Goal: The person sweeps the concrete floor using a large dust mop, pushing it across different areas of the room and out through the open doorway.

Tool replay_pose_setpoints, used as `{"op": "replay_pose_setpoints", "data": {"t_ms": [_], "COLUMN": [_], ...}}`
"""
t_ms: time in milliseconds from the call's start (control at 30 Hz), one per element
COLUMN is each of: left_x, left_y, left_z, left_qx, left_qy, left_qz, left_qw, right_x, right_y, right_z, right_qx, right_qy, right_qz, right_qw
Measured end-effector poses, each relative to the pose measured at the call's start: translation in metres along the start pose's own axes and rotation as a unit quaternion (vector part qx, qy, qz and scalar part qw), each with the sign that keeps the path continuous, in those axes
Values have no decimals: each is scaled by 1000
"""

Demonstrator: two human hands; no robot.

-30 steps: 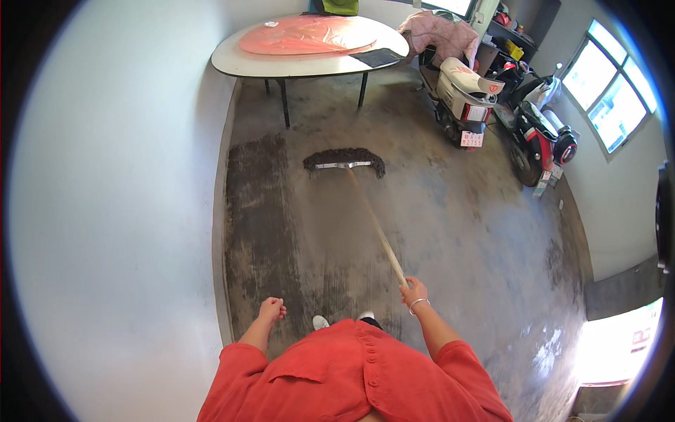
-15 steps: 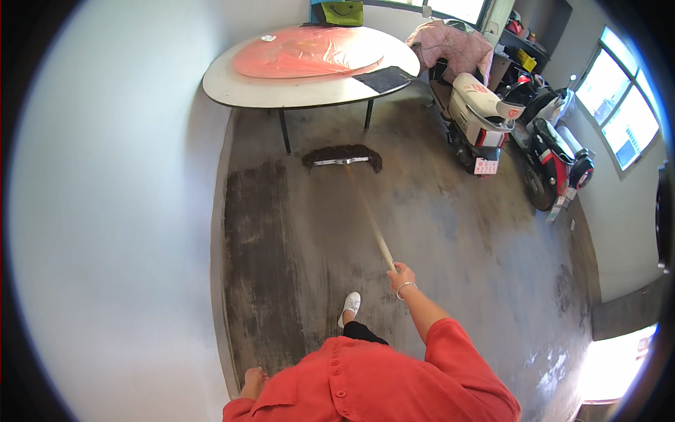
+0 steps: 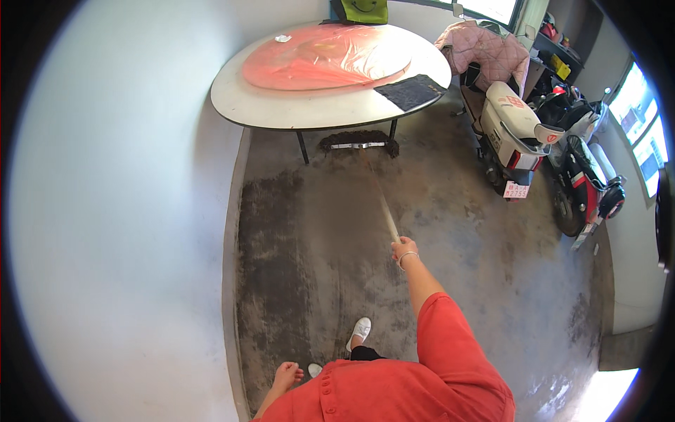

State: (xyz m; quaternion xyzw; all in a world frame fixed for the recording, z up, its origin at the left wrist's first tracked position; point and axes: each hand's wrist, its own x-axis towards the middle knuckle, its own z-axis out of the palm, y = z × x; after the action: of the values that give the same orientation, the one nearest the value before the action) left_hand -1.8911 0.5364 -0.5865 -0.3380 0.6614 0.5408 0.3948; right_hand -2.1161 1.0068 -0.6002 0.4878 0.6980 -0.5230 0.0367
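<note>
A wide floor mop (image 3: 391, 224) with a pale wooden handle is gripped at its upper end by my right hand (image 3: 403, 250), fingers wrapped round it. The handle runs away from me to a dark, shaggy mop head (image 3: 360, 136) with a light metal strip. That head lies on the floor at the near edge of the round table (image 3: 295, 116), between two of its dark legs. My left hand (image 3: 286, 377) hangs low at my left side, fingers curled in with nothing in them, apart from the mop.
Pink translucent film (image 3: 316, 60) and a dark mat (image 3: 411, 93) lie on the tabletop, with a green bag (image 3: 364, 10) behind. A cream scooter (image 3: 512, 130) and a black-and-red scooter (image 3: 589, 186) stand at right. A white wall (image 3: 140, 232) runs along my left.
The mop head has slid farther away, up to the table's edge. My right arm reaches farther forward with the handle. My left hand has swung forward, and a second shoe now shows.
</note>
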Motion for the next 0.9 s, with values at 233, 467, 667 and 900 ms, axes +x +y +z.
{"op": "replay_pose_setpoints", "data": {"t_ms": [233, 467, 667, 900], "left_x": [51, 65, 114, 114], "left_y": [-38, 18, 35, 5], "left_z": [-84, -101, -120, -90], "left_qx": [132, 196, 192, 385], "left_qy": [52, -11, -89, -184], "left_qz": [-55, 42, 137, 247], "left_qw": [988, 980, 968, 870], "right_x": [6, -160, -291, -409], "right_y": [62, 71, 109, 197], "right_z": [38, 76, 109, 101], "right_qx": [-55, -43, -73, -172], "right_qy": [-56, -108, -118, -93], "right_qz": [-36, 14, 23, -48], "right_qw": [996, 993, 990, 980]}}
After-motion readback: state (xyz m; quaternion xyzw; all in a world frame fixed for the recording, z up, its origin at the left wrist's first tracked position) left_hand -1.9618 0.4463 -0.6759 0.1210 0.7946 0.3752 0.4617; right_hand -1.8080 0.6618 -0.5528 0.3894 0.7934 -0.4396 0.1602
